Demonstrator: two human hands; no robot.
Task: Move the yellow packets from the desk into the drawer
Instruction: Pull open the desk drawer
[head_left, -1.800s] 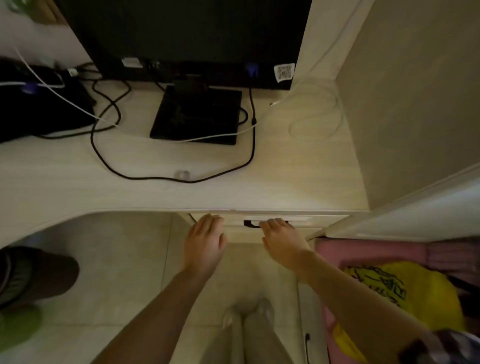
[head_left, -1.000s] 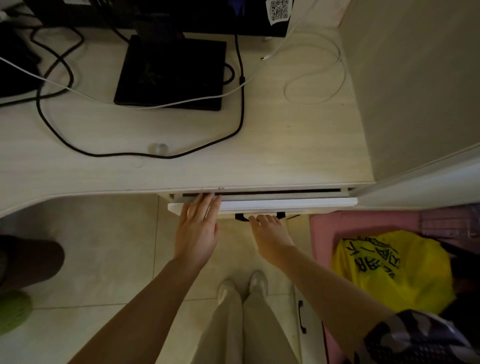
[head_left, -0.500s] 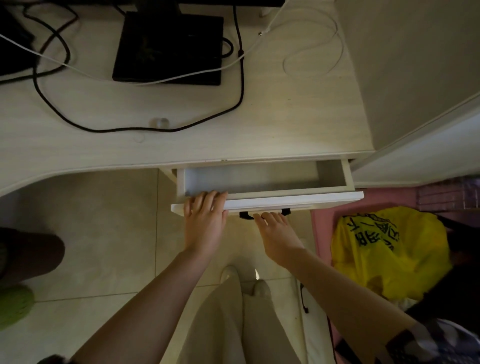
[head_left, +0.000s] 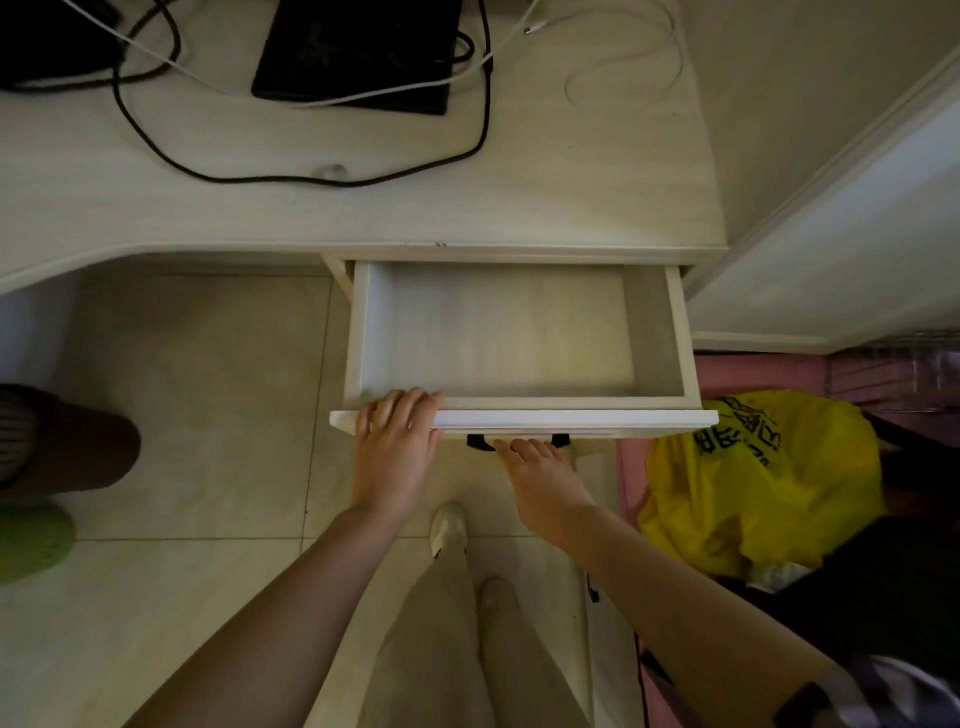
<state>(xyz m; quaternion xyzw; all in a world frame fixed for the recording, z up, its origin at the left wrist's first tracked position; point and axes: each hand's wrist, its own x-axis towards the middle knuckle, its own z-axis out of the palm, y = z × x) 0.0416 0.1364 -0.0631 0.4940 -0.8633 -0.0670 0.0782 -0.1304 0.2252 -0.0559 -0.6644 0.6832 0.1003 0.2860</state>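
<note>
Worktop (head_left: 571, 171) across frame top shows only cables, no yellow packets in view; drawer (head_left: 680, 332) at centre open and bare, left hand (head_left: 397, 447) curled over its front edge, right hand (head_left: 540, 478) hooking the handle (head_left: 475, 442), so opening step looks done, next: release and locate packets.

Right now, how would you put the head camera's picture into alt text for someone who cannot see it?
A person stands at a pale desk with its drawer pulled open and nothing visible inside, the left hand on the drawer front's top edge and the right hand at the dark handle. Cables and a black monitor base lie on the desk; a yellow bag sits lower right.
</note>
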